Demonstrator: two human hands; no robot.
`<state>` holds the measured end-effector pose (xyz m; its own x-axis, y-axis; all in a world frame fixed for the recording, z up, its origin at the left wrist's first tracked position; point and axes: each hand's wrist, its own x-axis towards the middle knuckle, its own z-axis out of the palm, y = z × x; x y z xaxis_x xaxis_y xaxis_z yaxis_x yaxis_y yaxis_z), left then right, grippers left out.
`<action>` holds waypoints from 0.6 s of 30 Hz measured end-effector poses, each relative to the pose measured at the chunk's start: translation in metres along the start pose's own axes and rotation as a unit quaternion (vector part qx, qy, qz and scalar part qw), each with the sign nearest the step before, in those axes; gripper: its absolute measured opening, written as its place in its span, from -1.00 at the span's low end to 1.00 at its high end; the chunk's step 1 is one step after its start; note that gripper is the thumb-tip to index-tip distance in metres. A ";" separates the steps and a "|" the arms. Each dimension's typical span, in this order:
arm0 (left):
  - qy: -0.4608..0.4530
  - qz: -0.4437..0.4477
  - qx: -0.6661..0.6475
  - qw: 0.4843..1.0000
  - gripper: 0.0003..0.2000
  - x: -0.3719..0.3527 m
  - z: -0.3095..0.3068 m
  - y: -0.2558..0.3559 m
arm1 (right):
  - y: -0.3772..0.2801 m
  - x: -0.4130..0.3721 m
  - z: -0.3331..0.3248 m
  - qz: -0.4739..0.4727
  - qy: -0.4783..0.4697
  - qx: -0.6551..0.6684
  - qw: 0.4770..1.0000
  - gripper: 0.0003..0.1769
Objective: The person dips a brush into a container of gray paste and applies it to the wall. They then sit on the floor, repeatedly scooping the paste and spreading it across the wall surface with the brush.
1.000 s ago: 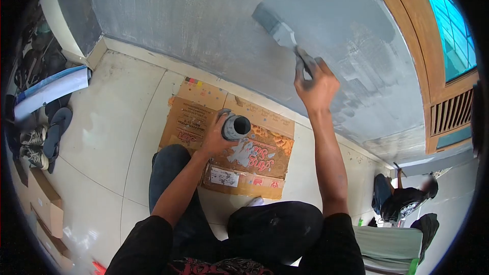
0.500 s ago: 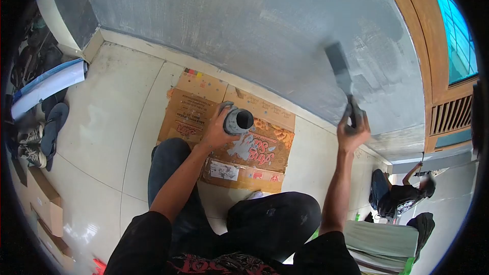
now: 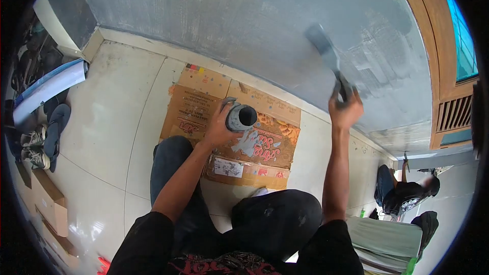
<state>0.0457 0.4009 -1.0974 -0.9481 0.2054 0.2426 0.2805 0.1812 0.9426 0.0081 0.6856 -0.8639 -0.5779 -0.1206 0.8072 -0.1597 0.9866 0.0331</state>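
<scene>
My right hand (image 3: 347,108) is closed around the dark handle of a wide putty knife (image 3: 322,43), whose blade is slightly blurred against the grey wall (image 3: 214,15). Wet-looking darker grey patches and streaks mark the wall around the blade. In my left hand (image 3: 222,127) is a round, grey-smeared container (image 3: 241,117), gripped from its left side with its dark mouth facing up. Its contents cannot be made out. Beneath it, a flattened cardboard sheet (image 3: 188,106) with grey splashes lies on the floor.
A wooden window frame (image 3: 425,20) borders the wall at right. Another person (image 3: 407,193) crouches beyond a pale green draped object (image 3: 384,237). Shoes (image 3: 35,150), a white-blue roll (image 3: 51,89) and cardboard boxes (image 3: 51,201) stand on the tiled floor (image 3: 102,122) at left.
The putty knife and my right hand have moved left and slightly up along the wall, the blade tilting further left. My left hand still holds the container in nearly the same place.
</scene>
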 end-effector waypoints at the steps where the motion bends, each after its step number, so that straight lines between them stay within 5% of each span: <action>1: 0.003 0.003 -0.005 1.000 0.01 0.000 0.001 -0.001 | 0.006 -0.011 -0.013 0.022 -0.020 -0.030 0.999 -0.60; 12: 0.025 0.062 0.016 0.998 -0.08 -0.001 0.011 -0.013 | -0.081 0.024 0.044 -0.030 -0.024 0.048 0.998 -0.57; 18: 0.043 0.068 0.040 0.996 -0.10 0.001 0.010 -0.009 | -0.049 0.010 0.038 0.000 0.023 0.044 0.999 -0.62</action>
<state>0.0441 0.4088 -1.1076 -0.9088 0.1499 0.3893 0.4152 0.2349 0.8789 -0.0201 0.6318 -0.8794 -0.5402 -0.1130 0.8339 -0.2308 0.9728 -0.0176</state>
